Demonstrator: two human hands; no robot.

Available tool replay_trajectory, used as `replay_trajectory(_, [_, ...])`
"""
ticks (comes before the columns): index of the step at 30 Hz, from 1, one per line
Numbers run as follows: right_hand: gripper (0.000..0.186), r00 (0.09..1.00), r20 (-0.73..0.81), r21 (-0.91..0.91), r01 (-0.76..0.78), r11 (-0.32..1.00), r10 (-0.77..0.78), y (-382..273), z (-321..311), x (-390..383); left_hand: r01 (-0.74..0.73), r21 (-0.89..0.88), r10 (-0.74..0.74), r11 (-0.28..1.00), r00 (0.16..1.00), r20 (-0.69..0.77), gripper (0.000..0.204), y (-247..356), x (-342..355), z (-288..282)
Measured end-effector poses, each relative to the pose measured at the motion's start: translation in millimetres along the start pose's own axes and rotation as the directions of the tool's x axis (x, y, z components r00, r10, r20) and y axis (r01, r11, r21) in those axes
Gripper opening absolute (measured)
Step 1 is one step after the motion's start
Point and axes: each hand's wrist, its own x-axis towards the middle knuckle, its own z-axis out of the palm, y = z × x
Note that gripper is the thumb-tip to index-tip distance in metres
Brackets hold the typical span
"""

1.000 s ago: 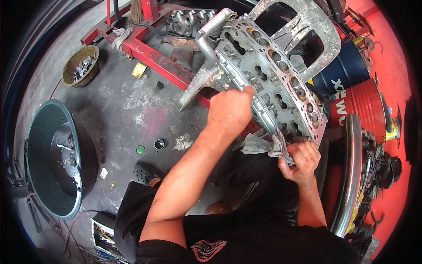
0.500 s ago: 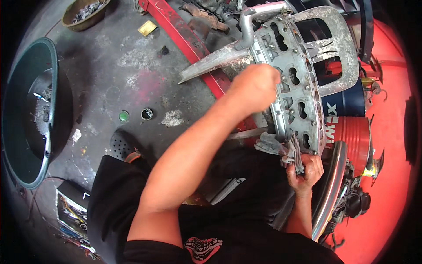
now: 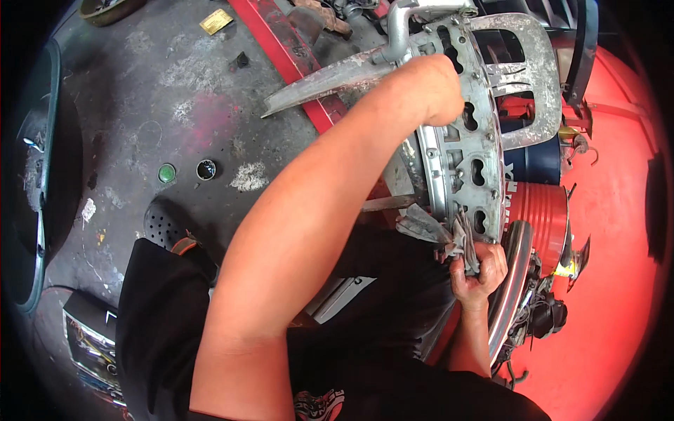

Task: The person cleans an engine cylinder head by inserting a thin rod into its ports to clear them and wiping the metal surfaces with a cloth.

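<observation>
ported metal engine part (image 3: 483,144) in front of the person, its row of oval openings running down toward the right hand (image 3: 481,271). right grip closed around a crumpled grey rag (image 3: 460,245) at the part's near end. left hand (image 3: 437,91) curled over the part's upper stretch, fingers hidden; cannot tell whether that grip holds anything. red beam (image 3: 281,63) to the left; green lid (image 3: 166,172) beside a small open tin (image 3: 206,169) on the floor (image 3: 151,133); red drum (image 3: 544,224) at right.
</observation>
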Motion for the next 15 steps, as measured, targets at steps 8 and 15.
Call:
replay_trajectory(8, [0.024,1.0,-0.01,-0.027,0.003,1.0,-0.004,-1.6,1.8,6.4,0.107,-0.187,-0.119,0.977,0.991,-0.056,0.024,1.2,4.8,19.0])
replay_trajectory(15, [0.024,1.0,-0.011,0.006,0.004,1.0,-0.004,0.3,0.3,4.4,0.214,-0.662,-0.371,0.718,0.923,-0.104,0.023,24.2,-56.6,15.6])
